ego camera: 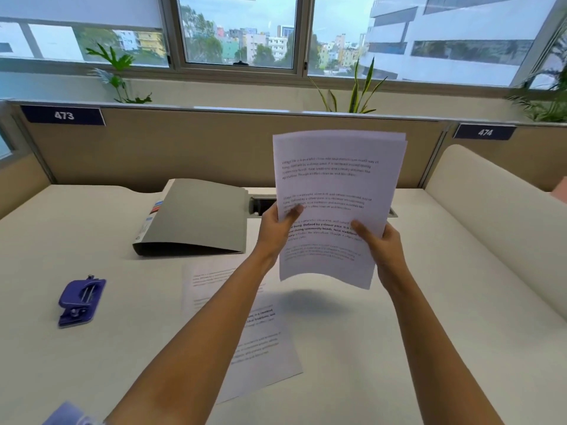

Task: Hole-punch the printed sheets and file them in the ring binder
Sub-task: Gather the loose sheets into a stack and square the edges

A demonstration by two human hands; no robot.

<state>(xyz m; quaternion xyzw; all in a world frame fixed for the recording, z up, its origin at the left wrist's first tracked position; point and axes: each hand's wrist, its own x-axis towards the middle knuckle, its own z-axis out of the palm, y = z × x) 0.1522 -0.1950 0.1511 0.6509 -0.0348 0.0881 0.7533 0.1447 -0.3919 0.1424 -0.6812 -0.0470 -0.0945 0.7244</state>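
Observation:
A stack of printed sheets [334, 185] is held upright in the air above the desk, right of centre. My left hand [276, 228] grips its left edge and my right hand [380, 240] grips its lower right edge. One more printed sheet [264, 342] lies flat on the desk under my left forearm. The grey ring binder [199, 219] lies closed at the back of the desk, left of the raised stack. A purple hole punch [81, 302] sits on the desk at the far left, away from both hands.
The white desk [399, 348] is bounded by a beige partition [199, 148] at the back and a cream side panel [491, 216] on the right. A cable slot [260, 205] lies behind the binder. Plants stand on the window ledge.

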